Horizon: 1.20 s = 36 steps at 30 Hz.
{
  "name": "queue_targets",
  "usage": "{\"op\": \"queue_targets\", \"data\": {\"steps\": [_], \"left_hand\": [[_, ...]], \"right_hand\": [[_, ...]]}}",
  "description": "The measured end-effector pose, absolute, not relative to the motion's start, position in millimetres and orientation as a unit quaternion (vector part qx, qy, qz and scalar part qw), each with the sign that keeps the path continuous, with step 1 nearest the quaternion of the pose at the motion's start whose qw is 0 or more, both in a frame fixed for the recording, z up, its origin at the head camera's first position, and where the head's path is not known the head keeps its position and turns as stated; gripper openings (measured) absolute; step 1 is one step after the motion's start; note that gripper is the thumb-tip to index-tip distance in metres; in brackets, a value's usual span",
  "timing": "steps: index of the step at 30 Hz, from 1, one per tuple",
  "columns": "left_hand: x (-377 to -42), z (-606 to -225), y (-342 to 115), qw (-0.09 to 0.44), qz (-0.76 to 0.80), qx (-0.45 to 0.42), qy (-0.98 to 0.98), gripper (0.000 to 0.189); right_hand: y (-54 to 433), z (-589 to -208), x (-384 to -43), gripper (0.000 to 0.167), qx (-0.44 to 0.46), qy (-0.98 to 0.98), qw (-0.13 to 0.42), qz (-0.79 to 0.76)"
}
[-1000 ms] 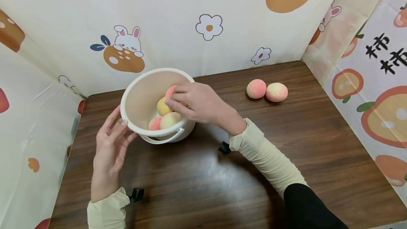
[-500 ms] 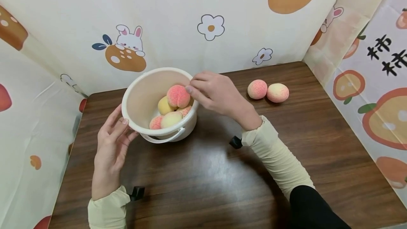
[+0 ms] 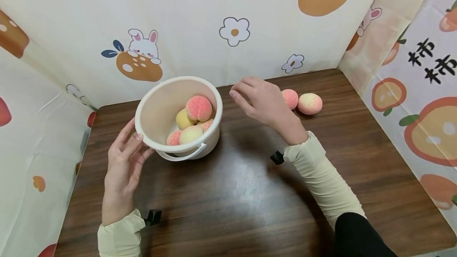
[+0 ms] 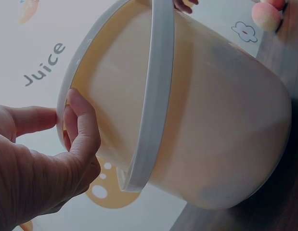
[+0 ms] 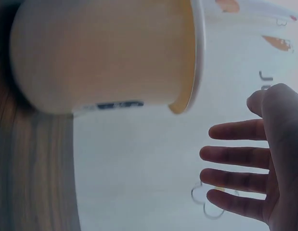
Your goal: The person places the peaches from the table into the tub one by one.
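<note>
A white bucket (image 3: 157,108) stands at the back left of the table, its handle (image 3: 183,157) hanging at the front. My left hand (image 3: 123,165) pinches its rim on the left, thumb and fingers on either side, as the left wrist view shows. Inside lie several peaches: a deep pink one (image 3: 198,108) on top, a yellow one (image 3: 183,119), a pale one (image 3: 191,134) and others partly covered. My right hand (image 3: 267,104) hovers right of the bucket, holding nothing, fingers extended in the right wrist view. Behind it, a pink peach (image 3: 290,98) is partly hidden beside a pale pink-speckled peach (image 3: 310,104).
The dark wooden table (image 3: 221,209) has a glossy surface. A patterned white curtain (image 3: 192,23) closes off its back, and similar cloth hangs along the left and right sides.
My right hand has let go of the deep pink peach in the bucket and moved right, out past the rim toward the two peaches on the table. The left hand stays on the rim.
</note>
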<state>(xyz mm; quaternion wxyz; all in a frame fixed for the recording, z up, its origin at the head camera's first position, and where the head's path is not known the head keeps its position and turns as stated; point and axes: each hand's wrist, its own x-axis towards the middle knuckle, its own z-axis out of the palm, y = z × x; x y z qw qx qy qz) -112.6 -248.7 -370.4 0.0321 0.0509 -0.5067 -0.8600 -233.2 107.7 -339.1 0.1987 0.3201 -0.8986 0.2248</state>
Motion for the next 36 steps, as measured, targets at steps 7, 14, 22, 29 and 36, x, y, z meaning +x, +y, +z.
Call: {"op": "queue_targets", "data": {"steps": [7, 14, 22, 29, 36], "left_hand": [[-112.8, -370.8, -249.4, 0.033, -0.858, 0.054, -0.510, 0.057], [-113.3, -370.1, -249.1, 0.035, -0.857, 0.052, -0.512, 0.057], [-112.0, -371.2, -249.2, 0.032, -0.860, 0.053, -0.506, 0.057], [-113.1, -370.9, -250.5, 0.028, -0.859, 0.051, -0.508, 0.058], [-111.1, -369.7, -249.5, 0.028, -0.857, 0.053, -0.512, 0.058]], "right_hand": [[125.1, -351.2, -236.0, 0.029, 0.285, -0.917, 0.180, 0.214], [140.6, -364.4, -243.5, 0.027, 0.259, -0.928, 0.175, 0.202], [158.3, -381.6, -257.1, 0.026, 0.226, -0.945, 0.153, 0.178], [170.7, -400.8, -269.8, 0.030, 0.196, -0.961, 0.131, 0.145], [179.4, -411.8, -278.3, 0.032, 0.174, -0.973, 0.102, 0.112]]}}
